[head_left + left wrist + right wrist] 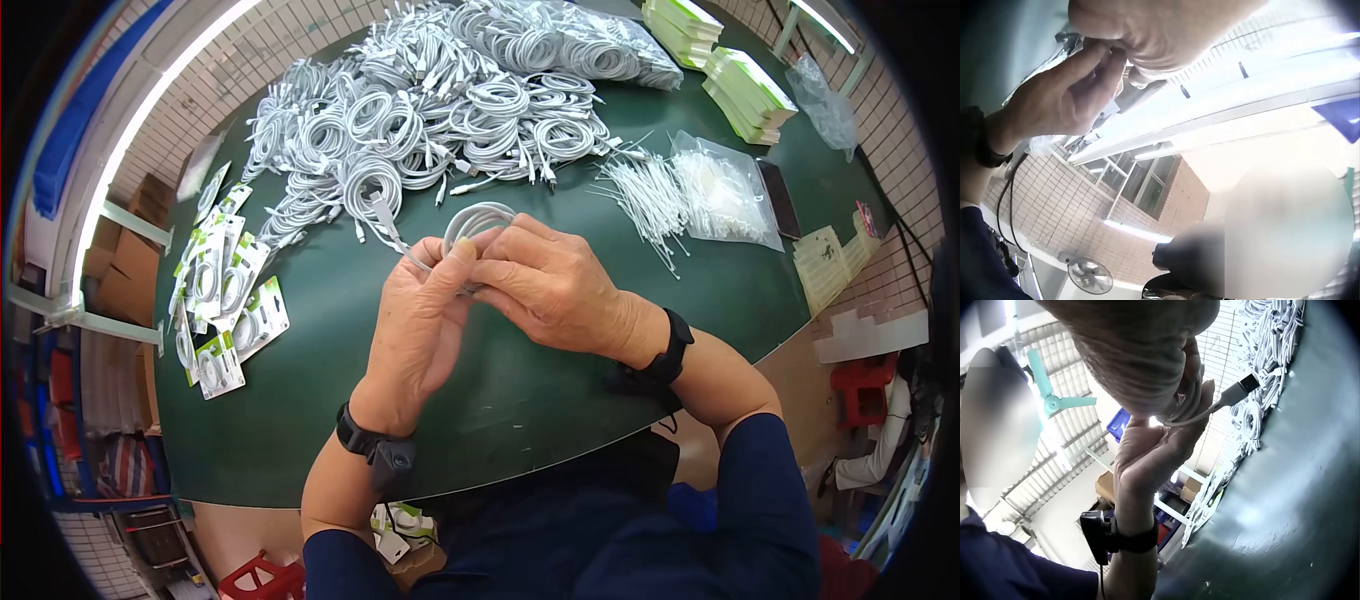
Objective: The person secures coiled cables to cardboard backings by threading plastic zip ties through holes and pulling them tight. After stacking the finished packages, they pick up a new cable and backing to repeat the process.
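Note:
Over the green table, both hands hold a coiled white USB cable (480, 213). My left hand (418, 315) pinches the coil between thumb and fingers at its lower left side. My right hand (560, 287) has its fingers curled at the coil's right side, fingertips meeting the left thumb. The cable's USB plug (1238, 392) sticks out past the left fingers in the right wrist view, away from the loops. In the left wrist view the hands cover most of the coil.
A large heap of coiled white cables (400, 120) lies at the back. Green-and-white carded packs (215, 290) are piled at left. White zip ties (645, 195) lie beside a clear bag (725, 190) at right, with stacks of green-white cards (745, 95) behind.

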`<state>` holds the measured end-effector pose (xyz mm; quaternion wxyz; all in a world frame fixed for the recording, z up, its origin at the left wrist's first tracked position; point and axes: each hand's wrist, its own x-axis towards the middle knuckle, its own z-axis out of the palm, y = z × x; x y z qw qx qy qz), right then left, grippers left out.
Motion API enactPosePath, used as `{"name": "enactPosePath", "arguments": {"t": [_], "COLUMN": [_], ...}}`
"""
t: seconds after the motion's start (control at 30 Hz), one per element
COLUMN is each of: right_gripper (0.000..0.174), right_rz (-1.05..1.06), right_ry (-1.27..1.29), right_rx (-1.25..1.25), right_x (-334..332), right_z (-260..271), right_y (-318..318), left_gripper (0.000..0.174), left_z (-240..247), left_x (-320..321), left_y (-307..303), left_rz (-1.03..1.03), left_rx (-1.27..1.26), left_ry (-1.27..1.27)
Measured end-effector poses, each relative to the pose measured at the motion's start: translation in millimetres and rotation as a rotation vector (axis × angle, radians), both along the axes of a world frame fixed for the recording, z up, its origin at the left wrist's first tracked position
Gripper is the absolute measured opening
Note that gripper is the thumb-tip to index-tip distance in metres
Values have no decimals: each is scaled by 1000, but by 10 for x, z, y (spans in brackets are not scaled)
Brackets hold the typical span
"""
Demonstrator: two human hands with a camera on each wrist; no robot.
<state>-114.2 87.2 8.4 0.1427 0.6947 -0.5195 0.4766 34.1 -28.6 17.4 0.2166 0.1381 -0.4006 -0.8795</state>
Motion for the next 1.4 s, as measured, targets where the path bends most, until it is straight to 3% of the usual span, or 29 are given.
{"name": "enactPosePath", "arguments": {"t": [0.17, 0.27, 0.4, 0.43, 0.53, 0.7, 0.87, 1.0, 1.17, 1.4], "right_gripper": [21, 21, 42, 61, 64, 51, 35, 24, 27, 28], "right_rz": [-19, 113, 237, 249, 271, 160, 159, 304, 331, 462], "right_ry": [114, -149, -656, -751, -901, -1002, -1001, -1234, -1039, -1085], "right_rx": [-10, 71, 695, 637, 673, 562, 592, 790, 853, 822], "right_x": [31, 277, 282, 247, 123, 26, -73, -67, -20, -84], "right_z": [102, 68, -72, -154, 55, -77, -230, -169, -80, -93], "right_y": [118, 190, 155, 122, 131, 53, 1, 4, -4, -34], "left_gripper": [22, 31, 35, 31, 30, 28, 24, 20, 18, 20], "left_z": [80, -71, -127, -130, -95, -239, -357, -290, -528, -469], "left_x": [-101, -76, -108, -113, -83, -62, 33, 49, 137, 51], "left_y": [41, -119, -100, -68, 58, 111, 1, 27, -102, -91], "left_rz": [336, 357, 360, 372, 229, 63, 129, 210, 182, 107], "left_rx": [76, 232, 93, -12, -100, -122, -53, -99, 121, 11], "left_ry": [-31, 237, 236, 196, 150, 8, -149, -258, -123, -116]}}
